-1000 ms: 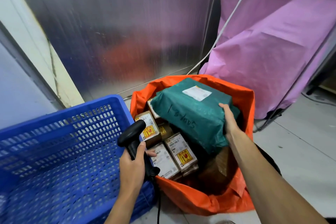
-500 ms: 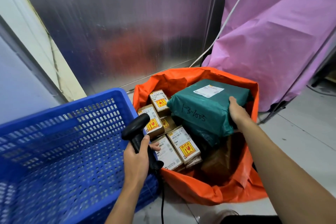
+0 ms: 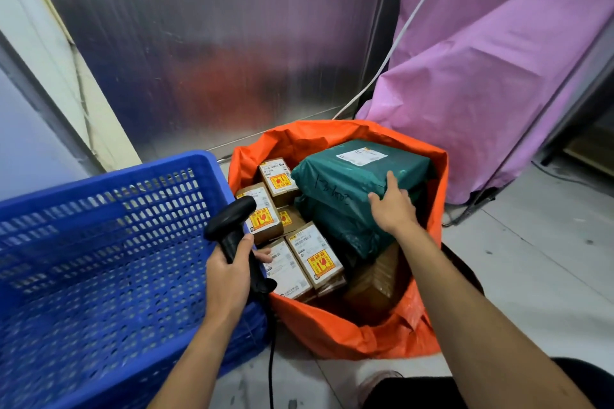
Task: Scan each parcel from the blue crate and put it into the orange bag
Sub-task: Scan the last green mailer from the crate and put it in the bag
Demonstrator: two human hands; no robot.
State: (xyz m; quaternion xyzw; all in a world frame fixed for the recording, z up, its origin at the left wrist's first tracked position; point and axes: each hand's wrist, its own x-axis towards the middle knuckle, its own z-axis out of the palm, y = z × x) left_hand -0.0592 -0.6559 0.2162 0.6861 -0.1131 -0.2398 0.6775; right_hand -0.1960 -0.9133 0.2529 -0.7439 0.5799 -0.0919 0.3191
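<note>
— What was the room like?
— Pale floor (image 3: 531,259), a metal wall (image 3: 216,60) behind, a purple sheet (image 3: 481,93) at the right. A blue crate (image 3: 99,242) stood just beside an orange bag (image 3: 332,335) holding small boxes (image 3: 315,256).
— And the hands?
— The left hand (image 3: 229,279) gripped a scanner (image 3: 232,226). The right hand (image 3: 393,206), spread wide, held the green parcel (image 3: 352,186) by its near corner, atop the bag's boxes.
</note>
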